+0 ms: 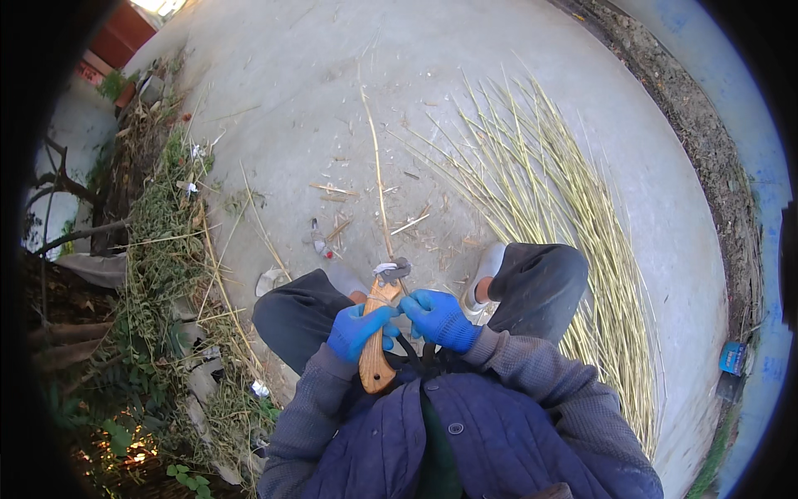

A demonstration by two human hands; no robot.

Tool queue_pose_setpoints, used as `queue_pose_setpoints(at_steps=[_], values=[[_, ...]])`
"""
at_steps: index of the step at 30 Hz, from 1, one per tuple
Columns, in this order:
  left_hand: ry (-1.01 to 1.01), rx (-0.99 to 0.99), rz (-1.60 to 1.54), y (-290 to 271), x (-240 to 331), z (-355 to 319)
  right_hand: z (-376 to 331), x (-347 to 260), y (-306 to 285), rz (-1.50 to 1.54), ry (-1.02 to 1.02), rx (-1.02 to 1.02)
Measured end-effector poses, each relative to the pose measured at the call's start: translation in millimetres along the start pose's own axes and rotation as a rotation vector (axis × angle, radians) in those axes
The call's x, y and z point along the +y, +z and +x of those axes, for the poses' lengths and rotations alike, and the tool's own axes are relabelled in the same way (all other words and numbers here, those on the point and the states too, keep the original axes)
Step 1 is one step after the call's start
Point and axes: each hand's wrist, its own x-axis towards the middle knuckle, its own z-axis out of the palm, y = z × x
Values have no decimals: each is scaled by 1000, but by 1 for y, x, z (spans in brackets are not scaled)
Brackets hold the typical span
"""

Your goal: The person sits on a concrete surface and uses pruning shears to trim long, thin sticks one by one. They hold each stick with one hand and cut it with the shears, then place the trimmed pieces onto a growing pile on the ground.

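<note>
My left hand point(364, 329), in a blue glove, is closed around a wooden tool handle point(376, 372) with a hole near its lower end. Its upper end bears a grey and white wrapped lump point(393, 269). My right hand point(442, 319), also gloved in blue, is closed right beside the handle, its fingertips almost meeting the left ones. What the right fingers pinch is hidden. One long thin stalk point(378, 166) stretches away over the concrete, its near end reaching the wrapped lump. Below the hands, dark strap-like loops point(409, 349) show.
A large spread of long yellow-green stalks point(598, 274) lies to my right. Short stalk scraps point(407, 224) litter the concrete between my feet. On the left are cut weeds point(158, 216) and branches point(79, 233). A blue container point(732, 358) stands by the right wall.
</note>
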Motion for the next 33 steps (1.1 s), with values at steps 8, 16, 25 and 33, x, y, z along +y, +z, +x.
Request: queue_pose_setpoints(at_steps=[8,16,25,33], values=[[218,360,-241,-115,68,112,-80,-18,-41,-872,-720,-101],[250,209,-208,-48,87,129,-68,-69,-98,-9,171,-284],[125,85,-187,34,46,101,11,-46,-80,-158,130,-110],[268,336,-317,-71,81,146,-96,-32,-106,-444,-207,-143]])
